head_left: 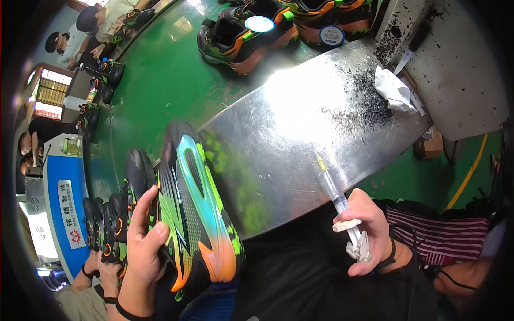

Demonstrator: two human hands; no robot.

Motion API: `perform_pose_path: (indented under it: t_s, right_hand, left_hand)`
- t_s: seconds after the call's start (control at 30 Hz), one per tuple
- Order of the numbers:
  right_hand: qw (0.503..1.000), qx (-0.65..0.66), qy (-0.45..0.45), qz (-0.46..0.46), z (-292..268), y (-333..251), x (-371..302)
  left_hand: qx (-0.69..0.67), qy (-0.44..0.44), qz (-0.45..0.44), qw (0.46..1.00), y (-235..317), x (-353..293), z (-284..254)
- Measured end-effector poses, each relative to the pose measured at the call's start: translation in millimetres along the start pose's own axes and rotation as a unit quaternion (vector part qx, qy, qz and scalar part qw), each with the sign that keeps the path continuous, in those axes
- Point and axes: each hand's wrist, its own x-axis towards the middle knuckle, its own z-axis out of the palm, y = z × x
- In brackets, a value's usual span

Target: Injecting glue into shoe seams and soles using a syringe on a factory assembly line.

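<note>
My left hand (143, 249) grips a black sneaker (184, 219) with green mesh and a turquoise-to-orange sole. The shoe stands on end, its toe pointing away and its sole side turned right. The thumb presses on the upper, and some fingers are hidden behind the shoe. In my right hand (369, 224) is a clear syringe (334, 192) with a yellow needle hub, its tip pointing up and left over the metal plate (267, 176). Whitish wrapping covers the syringe's flange and plunger end. The needle is apart from the sneaker.
Sneakers with round tags (246, 37) stand at the far side of the green table (160, 80). A knife (412, 48) and crumpled white paper (393, 91) lie by the plate's black-speckled right end. More dark shoes (104, 224) line the left; several people work beyond.
</note>
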Motion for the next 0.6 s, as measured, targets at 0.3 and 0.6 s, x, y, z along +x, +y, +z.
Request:
perform_pose_path:
  t_s: [0.3, 0.6]
  right_hand:
    - [0.992, -0.109, -0.059, 0.022, -10.1, -11.9, 8.8]
    - [0.967, -0.235, -0.056, 0.083, -27.4, -19.2, 4.1]
  left_hand:
    - [-0.122, -0.012, 0.089, 0.988, -20.5, -20.7, -6.1]
    - [0.509, -0.08, 0.345, 0.784, 17.4, 24.0, 10.9]
